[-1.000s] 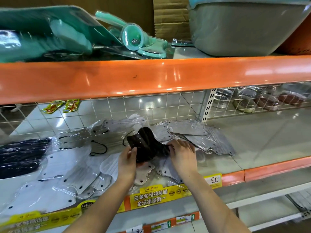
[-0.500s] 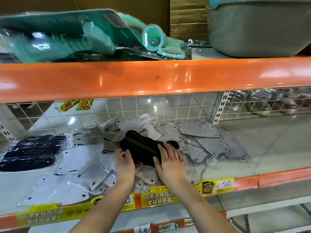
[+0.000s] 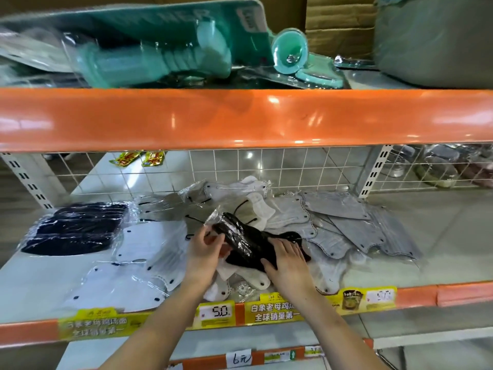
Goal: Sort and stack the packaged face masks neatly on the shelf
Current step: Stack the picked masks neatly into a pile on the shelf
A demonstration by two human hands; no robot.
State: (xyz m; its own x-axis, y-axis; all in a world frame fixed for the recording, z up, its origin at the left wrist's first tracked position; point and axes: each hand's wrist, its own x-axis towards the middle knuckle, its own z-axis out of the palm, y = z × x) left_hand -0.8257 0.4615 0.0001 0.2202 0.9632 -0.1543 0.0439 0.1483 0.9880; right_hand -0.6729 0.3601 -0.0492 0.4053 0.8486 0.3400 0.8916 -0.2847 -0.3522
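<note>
Fingers of my left hand [image 3: 204, 248] curl round the left end of a black mask pack [image 3: 246, 243]; my right hand [image 3: 286, 259] lies flat on its right end. It sits mid-shelf [image 3: 440, 252], atop white masks [image 3: 149, 252], grey masks [image 3: 352, 231] to the right.

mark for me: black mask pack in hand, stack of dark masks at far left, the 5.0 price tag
black mask pack [image 3: 246, 243], head view, on the middle of the wrapped dark bundle between the hands.
stack of dark masks [image 3: 77, 228], head view, on the top pack's middle.
5.0 price tag [image 3: 217, 312], head view, on the printed digits.
</note>
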